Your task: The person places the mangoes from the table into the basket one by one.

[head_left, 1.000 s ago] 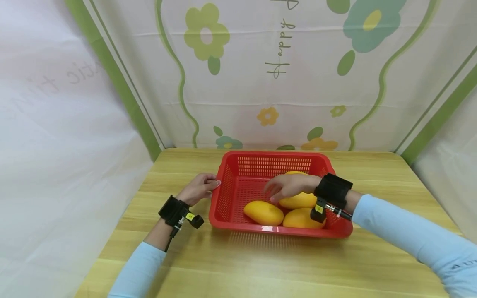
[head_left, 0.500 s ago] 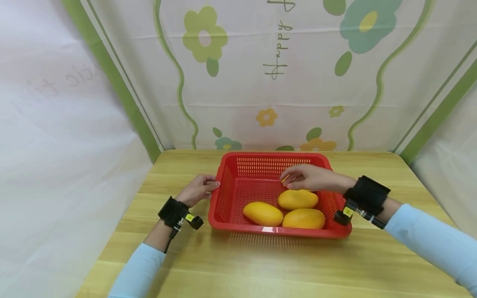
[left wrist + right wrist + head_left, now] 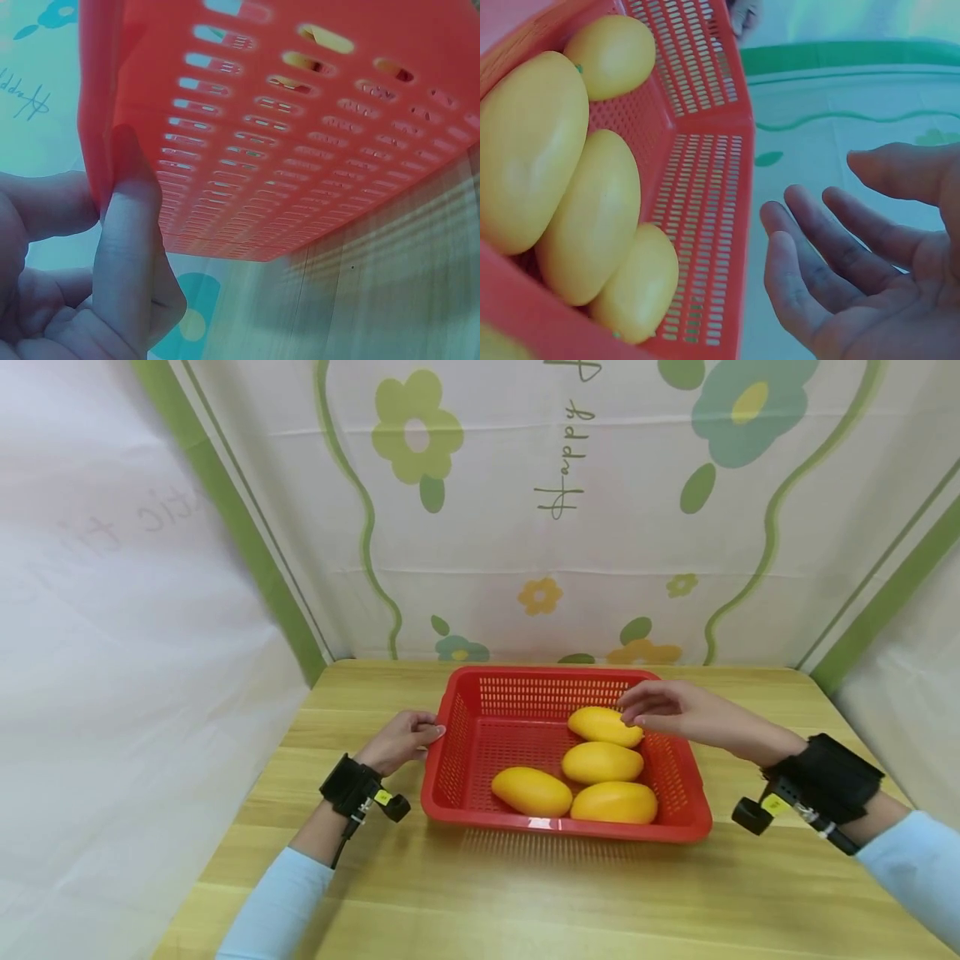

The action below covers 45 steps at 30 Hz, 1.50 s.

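Observation:
A red plastic basket (image 3: pixel 480 814) with slotted walls sits on the table. Its left rim is pinched between the thumb and fingers of my left hand (image 3: pixel 401 742), and the left wrist view shows this grip (image 3: pixel 112 247) up close. Several yellow mangoes lie in the basket: one at the front middle (image 3: pixel 531 791), the others stacked front to back along the right side, such as the rearmost mango (image 3: pixel 600 725). Over the basket's right rim hovers my right hand (image 3: pixel 690 714), fingers loosely bent and holding nothing. In the right wrist view that hand (image 3: pixel 862 262) appears apart from the mangoes.
The wooden table (image 3: pixel 525 902) extends in front of the basket and to both sides. Behind it hangs a white curtain (image 3: pixel 480 543) with printed flowers, and more white cloth (image 3: pixel 135 652) closes off the left side.
My right hand has moved right, from over the basket's middle to its right rim, uncovering the mangoes beneath. The left hand keeps its hold on the rim; the basket stays put.

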Tool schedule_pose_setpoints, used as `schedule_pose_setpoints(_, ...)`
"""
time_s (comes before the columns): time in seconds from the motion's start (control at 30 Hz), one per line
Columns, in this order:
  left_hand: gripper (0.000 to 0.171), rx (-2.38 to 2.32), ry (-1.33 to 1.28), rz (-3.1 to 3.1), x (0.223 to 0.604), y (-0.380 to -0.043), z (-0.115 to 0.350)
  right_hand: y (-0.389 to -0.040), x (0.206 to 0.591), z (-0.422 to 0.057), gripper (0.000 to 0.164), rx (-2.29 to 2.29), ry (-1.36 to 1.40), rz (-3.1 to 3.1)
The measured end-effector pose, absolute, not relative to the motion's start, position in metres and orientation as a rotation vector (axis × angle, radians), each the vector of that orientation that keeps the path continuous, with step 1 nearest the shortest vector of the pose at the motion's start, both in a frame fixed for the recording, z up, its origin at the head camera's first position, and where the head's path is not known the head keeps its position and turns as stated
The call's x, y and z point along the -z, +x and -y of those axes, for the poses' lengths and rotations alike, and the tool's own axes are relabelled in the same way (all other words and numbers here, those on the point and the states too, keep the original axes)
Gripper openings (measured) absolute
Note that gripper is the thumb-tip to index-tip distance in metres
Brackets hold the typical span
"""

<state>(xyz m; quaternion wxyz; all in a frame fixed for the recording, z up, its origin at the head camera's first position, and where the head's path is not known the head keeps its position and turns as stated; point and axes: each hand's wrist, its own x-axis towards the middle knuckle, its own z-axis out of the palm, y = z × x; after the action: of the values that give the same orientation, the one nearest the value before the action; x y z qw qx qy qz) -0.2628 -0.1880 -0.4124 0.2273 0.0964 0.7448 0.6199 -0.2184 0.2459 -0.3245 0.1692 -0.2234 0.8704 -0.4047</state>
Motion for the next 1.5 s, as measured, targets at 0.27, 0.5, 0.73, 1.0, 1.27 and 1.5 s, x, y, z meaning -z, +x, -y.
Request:
schedule_pose_setpoints(0.27,0.033,-1.705,0.282,-2.036,0.413,-0.260,0.188,-0.208,0.325,-0.275,0.037,1.185,-0.583,-2.566)
schedule_pose_setpoints(0.5,0.033,-1.719,0.285,-2.021,0.412,-0.260,0.188,-0.202,0.335,-0.304,0.043,1.191,-0.507,-2.652)
schedule_pose_setpoints(0.73,0.032,-1.723,0.267,-2.026,0.411,-0.259,0.187,-0.202,0.360,-0.327,0.055,1.158,-0.344,-2.563)
schedule_pose_setpoints(1.0,0.032,-1.733,0.260,-2.019,0.411,-0.260,0.187,-0.199,0.397,-0.326,0.067,1.186,-0.161,-2.291)
schedule_pose_setpoints(1.27,0.033,-1.736,0.266,-2.017,0.411,-0.260,0.187,-0.194,0.414,-0.322,0.074,1.235,-0.063,-2.192)
schedule_pose_setpoints(1.5,0.034,-1.734,0.279,-2.017,0.411,-0.261,0.187,-0.196,0.423,-0.321,0.070,1.271,-0.017,-2.145)
